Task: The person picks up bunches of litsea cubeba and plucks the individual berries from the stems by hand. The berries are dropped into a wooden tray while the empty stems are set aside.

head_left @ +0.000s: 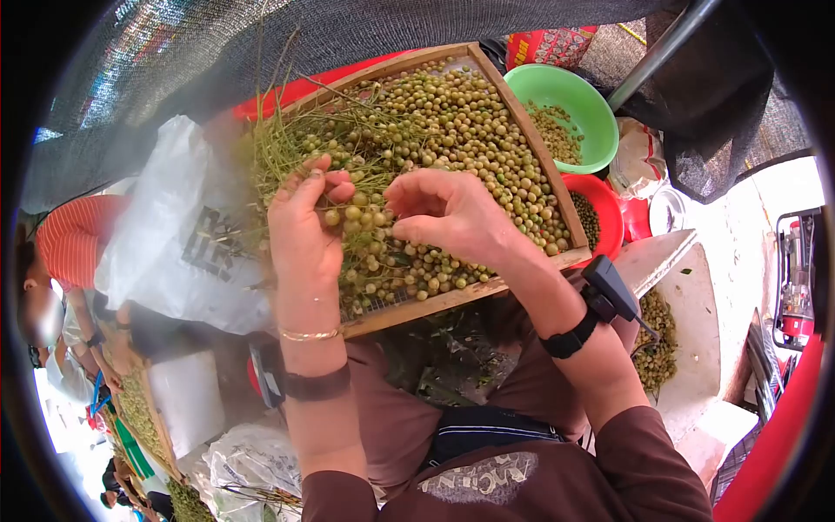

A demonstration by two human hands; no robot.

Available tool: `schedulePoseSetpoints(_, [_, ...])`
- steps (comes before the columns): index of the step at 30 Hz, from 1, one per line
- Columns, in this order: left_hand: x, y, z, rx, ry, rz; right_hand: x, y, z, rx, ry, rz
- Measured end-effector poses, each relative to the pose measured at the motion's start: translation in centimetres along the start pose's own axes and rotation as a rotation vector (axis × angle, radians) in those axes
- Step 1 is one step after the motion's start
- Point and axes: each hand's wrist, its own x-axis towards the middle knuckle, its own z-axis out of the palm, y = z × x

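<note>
My left hand [306,222] is closed, thumb and fingers pinching a bunch of small round green-yellow fruits [358,215] by its thin stems. To its right, my right hand [454,216] curves beside the bunch, thumb and fingers apart with a gap between them; no fruit shows in it. Under both hands lies a wooden-framed tray [532,130] with a mesh bottom. Loose round fruits [474,113] fill much of it, and leafless green stems [283,148] are heaped at its left side.
A green basin [600,122] and a red basin [613,217], both holding fruits, stand right of the tray. More fruits [657,344] lie in a pale container at lower right. A white plastic bag [187,235] is at left, near a person in a striped shirt [76,239].
</note>
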Motion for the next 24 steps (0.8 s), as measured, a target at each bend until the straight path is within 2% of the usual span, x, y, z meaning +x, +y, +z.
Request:
schedulePoseSetpoints(3, [0.1, -0.3, 0.0, 0.036, -0.003, 0.000, -0.1, -0.6, 0.6, 0.015, 0.041, 0.099])
schedulePoseSetpoints(5, [0.2, -0.7, 0.4, 0.041, -0.029, -0.015, -0.2, -0.2, 0.5, -0.003, 0.098, 0.071])
schedulePoseSetpoints(7, [0.0, -0.6, 0.5, 0.105, -0.017, 0.038, -0.5, -0.7, -0.2, -0.277, 0.015, 0.060])
schedulePoseSetpoints(8, [-0.2, -0.4, 0.7, 0.111, -0.018, 0.027, -0.7, -1.0, -0.5, -0.432, 0.015, 0.035])
schedulePoseSetpoints(9, [-0.2, -0.5, 0.9, 0.101, -0.033, 0.021, -1.0, -0.7, -1.0, -0.447, 0.028, 0.037])
schedulePoseSetpoints(11, [-0.1, -0.4, 0.9, 0.081, -0.033, 0.041, -1.2, 0.2, -1.7, -0.808, 0.045, -0.027])
schedulePoseSetpoints(13, [0.3, -0.6, 0.7, 0.068, -0.046, 0.051, -1.6, -1.0, -3.2, -0.840, 0.160, -0.073])
schedulePoseSetpoints(16, [-0.2, -0.7, 0.9, 0.004, -0.013, -0.040, -0.8, -4.2, -7.6, -0.939, 0.396, -0.128])
schedulePoseSetpoints(18, [-0.4, -1.0, 1.1, -0.100, -0.065, -0.082, 1.2, -3.7, -12.2, -1.186, 0.502, -0.106])
schedulePoseSetpoints(19, [-0.7, -0.9, 1.2, -0.106, -0.049, -0.063, 1.0, -3.6, -12.8, -1.181, 0.483, -0.125])
schedulePoseSetpoints(21, [-0.9, -0.8, 1.7, -0.122, -0.022, -0.146, 1.6, -3.8, -13.0, -1.090, 0.524, -0.165])
schedulePoseSetpoints(24, [-1.1, -1.0, 2.1, -0.120, -0.036, -0.140, -0.2, -6.4, -6.0, -0.277, 0.089, 0.211])
